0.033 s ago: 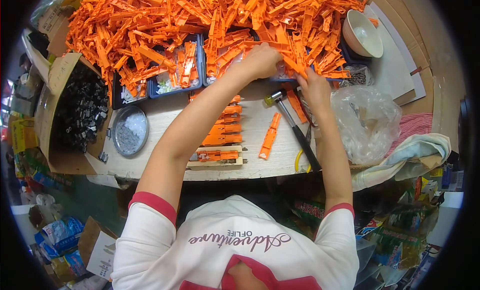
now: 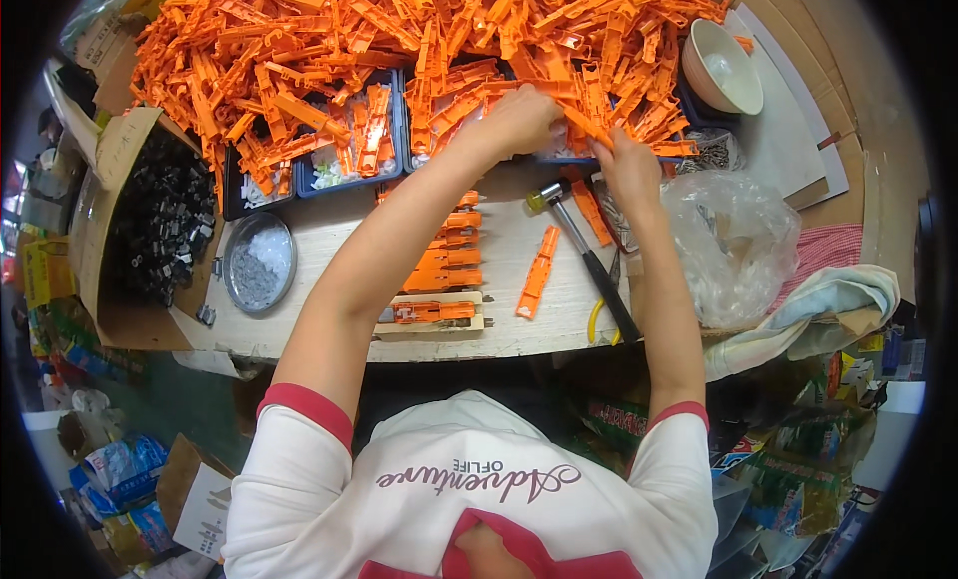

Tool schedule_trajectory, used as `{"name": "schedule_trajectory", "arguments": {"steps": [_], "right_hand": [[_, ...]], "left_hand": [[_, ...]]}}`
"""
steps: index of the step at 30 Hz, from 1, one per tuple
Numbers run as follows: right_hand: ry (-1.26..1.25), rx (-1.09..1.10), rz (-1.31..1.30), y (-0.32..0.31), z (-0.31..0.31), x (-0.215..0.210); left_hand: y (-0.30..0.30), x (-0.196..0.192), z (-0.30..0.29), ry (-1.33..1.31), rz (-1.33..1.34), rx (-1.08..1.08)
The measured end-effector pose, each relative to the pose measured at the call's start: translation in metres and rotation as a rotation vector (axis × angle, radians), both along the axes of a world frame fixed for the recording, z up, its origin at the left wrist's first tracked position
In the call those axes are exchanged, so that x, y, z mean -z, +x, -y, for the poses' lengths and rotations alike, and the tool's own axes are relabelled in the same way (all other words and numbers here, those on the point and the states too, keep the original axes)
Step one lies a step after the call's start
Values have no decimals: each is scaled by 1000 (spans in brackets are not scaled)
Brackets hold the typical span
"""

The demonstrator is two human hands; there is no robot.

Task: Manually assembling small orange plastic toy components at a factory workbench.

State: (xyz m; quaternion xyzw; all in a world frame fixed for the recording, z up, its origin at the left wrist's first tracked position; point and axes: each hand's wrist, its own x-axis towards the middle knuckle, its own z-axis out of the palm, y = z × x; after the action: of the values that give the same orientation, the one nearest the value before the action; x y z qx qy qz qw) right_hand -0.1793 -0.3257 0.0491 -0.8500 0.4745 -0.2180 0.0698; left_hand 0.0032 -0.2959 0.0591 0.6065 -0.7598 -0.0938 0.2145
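Note:
My right hand (image 2: 631, 170) pinches one end of a long orange plastic part (image 2: 587, 126) at the front of the orange heap. Close to its other end, my left hand (image 2: 521, 120) is closed with bent fingers over a blue tray; its fingertips and anything in them are hidden. A row of orange parts (image 2: 444, 258) lies under my left forearm. At its near end, one orange part (image 2: 434, 310) rests in a pale block-like holder (image 2: 486, 310). A single orange part (image 2: 539, 272) lies on the table, left of a hammer (image 2: 591, 260) with a black handle.
A large heap of orange parts (image 2: 329, 30) covers the back, partly over blue trays (image 2: 407, 120). Leftward stand a box of black pieces (image 2: 165, 205) and a round metal dish (image 2: 261, 263). A clear plastic bag (image 2: 726, 245) and a white bowl (image 2: 733, 75) are at right.
My right hand has shifted slightly away from me with the orange part. My left hand stays in nearly the same place.

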Motion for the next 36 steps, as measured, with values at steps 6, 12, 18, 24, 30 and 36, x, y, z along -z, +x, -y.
{"name": "schedule_trajectory", "arguments": {"steps": [6, 12, 18, 24, 30, 36], "right_hand": [[-11, 74, -227, 0, 48, -18], [-1, 90, -249, -5, 56, -20], [-22, 17, 85, -31, 52, -1], [105, -24, 115, -71, 4, 16], [98, -20, -147, -67, -22, 37], [94, 5, -282, -57, -20, 45]], "left_hand": [[-4, -1, 4, 214, 135, 77], [-21, 5, -1, 197, 388, 76], [-24, 6, 2, 159, 382, 55], [-16, 17, 3, 56, 364, 48], [-20, 12, 2, 65, 337, 57], [-16, 16, 0, 2, 215, 77]]}}
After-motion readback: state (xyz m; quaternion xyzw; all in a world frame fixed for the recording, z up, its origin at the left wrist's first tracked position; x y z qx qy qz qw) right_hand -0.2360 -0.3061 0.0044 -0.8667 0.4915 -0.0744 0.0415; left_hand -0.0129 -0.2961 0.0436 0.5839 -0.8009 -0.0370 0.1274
